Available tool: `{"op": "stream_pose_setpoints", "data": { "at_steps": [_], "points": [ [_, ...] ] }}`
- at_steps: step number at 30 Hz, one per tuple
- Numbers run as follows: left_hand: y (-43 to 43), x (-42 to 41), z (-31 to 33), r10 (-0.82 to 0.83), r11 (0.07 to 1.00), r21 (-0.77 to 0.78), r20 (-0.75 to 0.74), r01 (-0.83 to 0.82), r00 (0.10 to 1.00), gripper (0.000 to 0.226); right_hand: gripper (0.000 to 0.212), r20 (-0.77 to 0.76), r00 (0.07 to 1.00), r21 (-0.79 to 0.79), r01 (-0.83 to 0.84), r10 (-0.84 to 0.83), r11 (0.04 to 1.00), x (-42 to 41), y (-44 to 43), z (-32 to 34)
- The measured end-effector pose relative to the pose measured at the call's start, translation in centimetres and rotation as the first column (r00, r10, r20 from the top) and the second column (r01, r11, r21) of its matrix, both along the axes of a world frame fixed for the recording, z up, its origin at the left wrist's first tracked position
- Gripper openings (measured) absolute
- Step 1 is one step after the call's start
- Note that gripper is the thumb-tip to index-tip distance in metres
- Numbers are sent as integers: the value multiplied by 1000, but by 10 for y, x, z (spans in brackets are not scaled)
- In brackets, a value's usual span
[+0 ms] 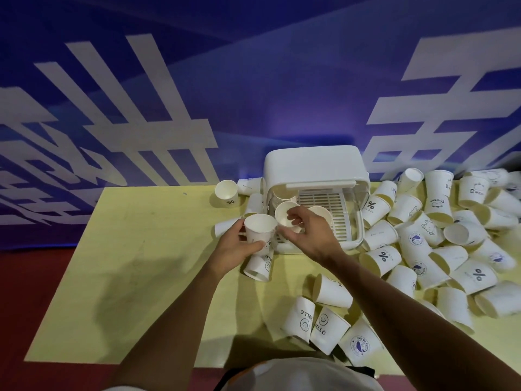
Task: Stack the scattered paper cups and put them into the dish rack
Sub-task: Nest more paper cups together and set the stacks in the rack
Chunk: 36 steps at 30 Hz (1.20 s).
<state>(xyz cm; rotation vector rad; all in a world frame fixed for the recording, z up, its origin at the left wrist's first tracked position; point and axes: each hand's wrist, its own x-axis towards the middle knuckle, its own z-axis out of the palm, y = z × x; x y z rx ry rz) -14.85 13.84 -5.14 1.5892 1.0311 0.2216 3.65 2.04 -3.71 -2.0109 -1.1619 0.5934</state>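
Left hand (236, 246) grips an upright paper cup (260, 228) round its wall, mouth up, just off the left front corner of the dish rack (315, 165). Right hand (310, 235) pinches the rim of a second cup (284, 213), tilted mouth-forward over the rack's front edge. The two cups sit side by side, almost touching.

The rack is white with its lid raised, set at the table's far edge against the blue banner (225, 94). Its slatted tray (321, 198) is exposed on the right. More cups are inside at the left, partly hidden by the hands.

A HELLO cup (259, 266) lies on its side under the left wrist. A fallen cup pile (439, 235) crowds the table from the rack's right wall to the frame edge. Three cups (324, 325) lie close to the near edge, between the forearms.

The yellow table (141, 263) shows plain surface left of the hands, out to its left and near edges. Red floor (28, 277) lies beyond.
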Motion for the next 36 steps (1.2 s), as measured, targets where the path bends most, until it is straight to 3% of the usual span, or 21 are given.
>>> {"op": "stream_pose_setpoints", "data": {
  "at_steps": [3, 9, 16, 21, 29, 36],
  "points": [
    [-5, 5, 8, -45, 999, -11, 43, 45, 998, 52, 55, -116, 992, -55, -57, 51, 997, -9, 3, 7],
    [-11, 14, 14, -89, 996, -3, 59, 90, 994, 52, 61, -176, 983, -24, -48, 43, 999, -10, 2, 12],
    [-9, 21, 9, -83, 996, 23, 43, 82, 996, 68, 57, -113, 993, 58, 43, -36, 997, 3, -4, 15],
    [-4, 10, -6, 18, 1000, -16, -12, -18, 1000, 53, 60, -102, 987, 149, 141, -126, 979, 20, -3, 26],
    [-1, 5, -20, 41, 998, -34, -90, -44, 995, 48, 56, 58, 997, 76, 46, -51, 996, 21, 0, 11],
    [6, 3, -28, 42, 998, -30, -133, -46, 990, 51, 73, 130, 991, -7, 30, -29, 1000, 19, 4, -11]
  ]
}}
